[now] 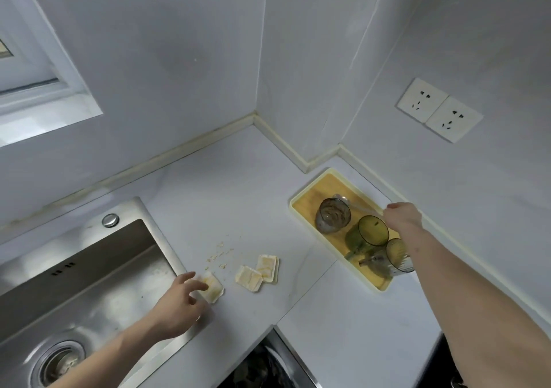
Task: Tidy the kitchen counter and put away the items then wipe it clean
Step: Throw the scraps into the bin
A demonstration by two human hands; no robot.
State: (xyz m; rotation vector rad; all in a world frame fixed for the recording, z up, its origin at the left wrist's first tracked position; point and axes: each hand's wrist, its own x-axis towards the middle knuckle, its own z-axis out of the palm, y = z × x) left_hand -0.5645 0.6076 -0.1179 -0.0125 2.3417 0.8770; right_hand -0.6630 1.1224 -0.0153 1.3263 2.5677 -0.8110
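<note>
R hand (pixel 401 217) grip pinched on a clear stick (pixel 362 208) over the tray (pixel 301 205) w/ 3 glasses (pixel 333 215) — tray sits tight to the wall edge. L hand (pixel 179 298), fingers spread, touches wrapper (pixel 212 286) by sink (pixel 89 283) rim; 2 more wrappers (pixel 250 278) + crumbs (pixel 217 256) mid-worktop (pixel 232 184) — back corner open.

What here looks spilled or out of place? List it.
Yellowish crumbs are scattered on the counter right of the sink. Three opened wrappers lie near them: one under the left hand, one in the middle, one beside it. The glasses sit in the tray.
</note>
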